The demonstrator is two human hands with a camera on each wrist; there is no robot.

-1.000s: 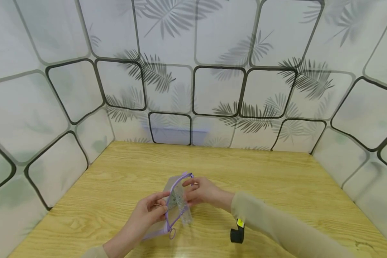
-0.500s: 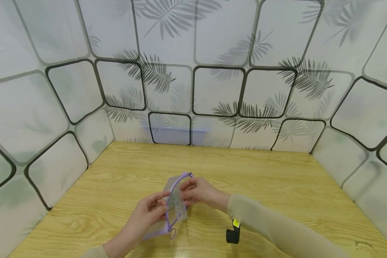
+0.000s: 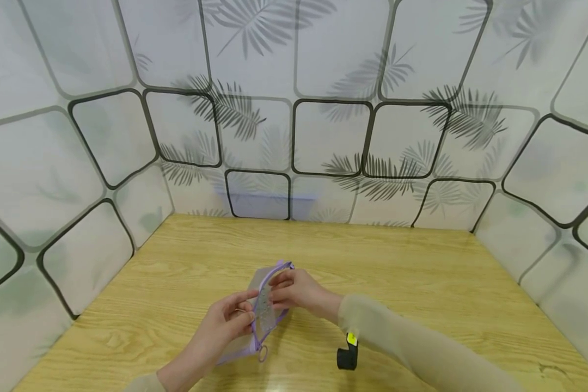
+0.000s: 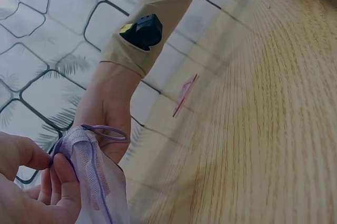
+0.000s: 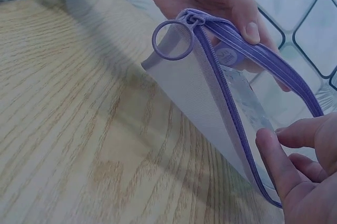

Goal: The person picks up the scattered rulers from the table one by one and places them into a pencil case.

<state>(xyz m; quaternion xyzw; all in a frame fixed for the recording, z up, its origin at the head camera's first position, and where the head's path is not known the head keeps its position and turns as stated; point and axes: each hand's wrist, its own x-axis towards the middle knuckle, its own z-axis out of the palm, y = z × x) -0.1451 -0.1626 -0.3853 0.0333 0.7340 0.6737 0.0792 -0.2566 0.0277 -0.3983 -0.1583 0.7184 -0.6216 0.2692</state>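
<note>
A purple-edged mesh zipper pouch (image 3: 240,345) stands tilted on the table, its mouth unzipped and facing right. My left hand (image 3: 220,324) pinches the near rim of that mouth between thumb and fingers. At the opening my right hand (image 3: 296,291) holds a clear plastic packet (image 3: 263,311), most of which lies inside the pouch. In the right wrist view the packet (image 5: 242,92) shows behind the zipper teeth, with the right fingertips (image 5: 267,139) at its end. A round purple zipper pull (image 5: 172,40) hangs from the corner of the mouth.
The wood-grain table (image 3: 397,261) is enclosed by a patterned curtain (image 3: 333,136) at the back and both sides. A black device with a yellow label (image 3: 347,356) sits at the right sleeve. The left wrist view includes a small pinkish shape (image 4: 185,95) beyond the hands.
The right hand has moved left toward the pouch, and the clear packet has gone from hanging partly outside the mouth to mostly inside it. My left hand has stayed in place.
</note>
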